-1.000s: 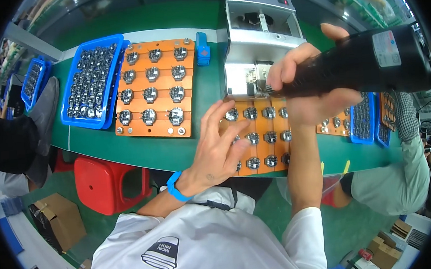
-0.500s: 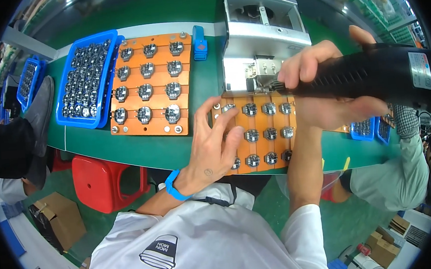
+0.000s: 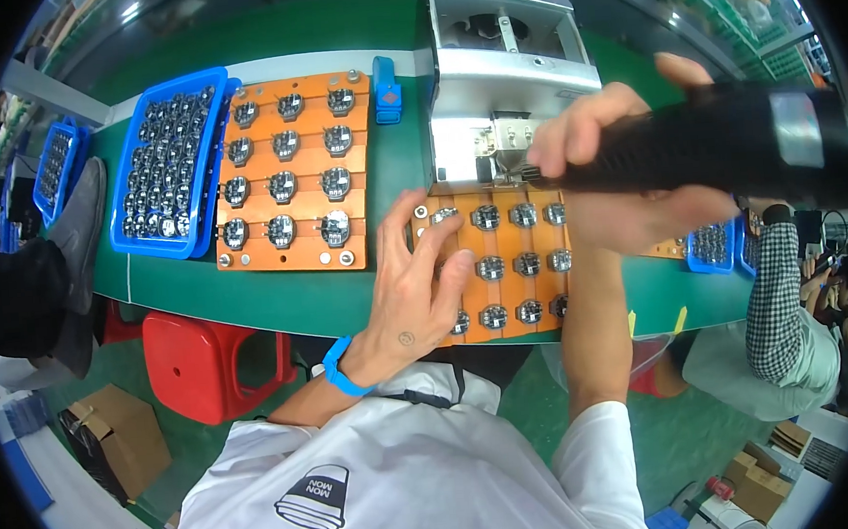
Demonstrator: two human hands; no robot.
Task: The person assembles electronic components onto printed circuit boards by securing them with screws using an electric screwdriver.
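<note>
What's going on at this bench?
A person is working over an orange fixture holding rows of round circuit-board parts. The right hand holds a black handheld tool, its tip close to the front of a silver metal machine; contact is unclear. The left hand lies over the fixture's left side, at its upper-left part. To the left are a second loaded orange fixture and a full blue tray, both untouched.

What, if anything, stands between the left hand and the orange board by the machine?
Nothing visible: the left hand spreads over the left edge of the orange board. The black tool in the right hand sits farther right.
</note>
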